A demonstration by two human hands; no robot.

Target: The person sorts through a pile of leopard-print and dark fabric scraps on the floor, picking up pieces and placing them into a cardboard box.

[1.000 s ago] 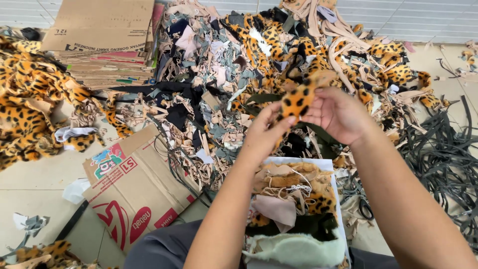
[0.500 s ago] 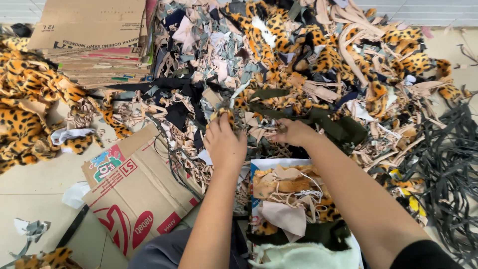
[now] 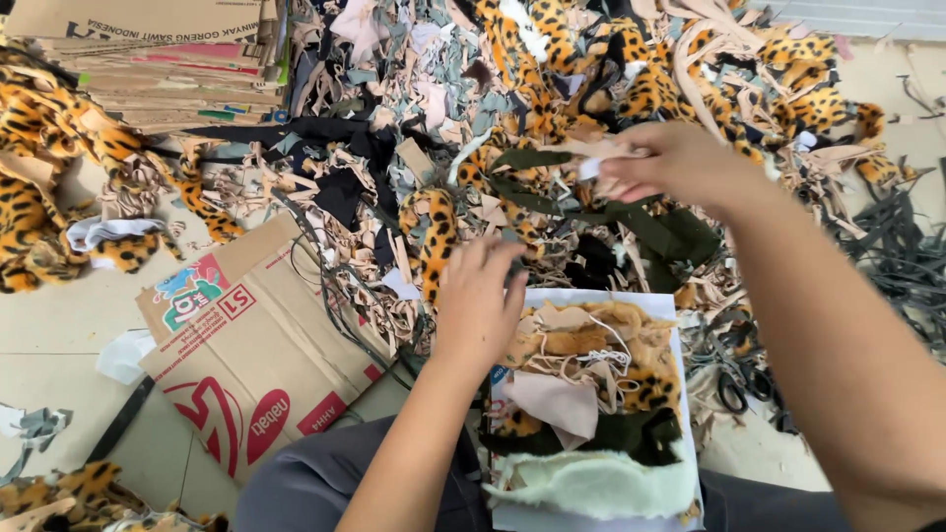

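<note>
Fingers (image 3: 498,258) of the left hand (image 3: 480,305) are spread and loosely curled, palm down, touching the scrap heap (image 3: 414,148) at the near edge of the pile; they grasp nothing that can be made out. A leopard-print strip (image 3: 434,241) lies just beside them, toward the person's left, its long axis running away from the person. The left hand is the nearer one to it. The right hand (image 3: 670,163) is raised farther out over the heap, fingers pinched on a pale strip of cloth (image 3: 591,150); a dark green strap (image 3: 631,212) lies beneath it. A white box (image 3: 591,298) of sorted offcuts rests on the lap, just beside the left wrist. Flattened cardboard (image 3: 246,345) lies on the floor to the left, stacked cardboard (image 3: 148,59) at the far left corner.
</note>
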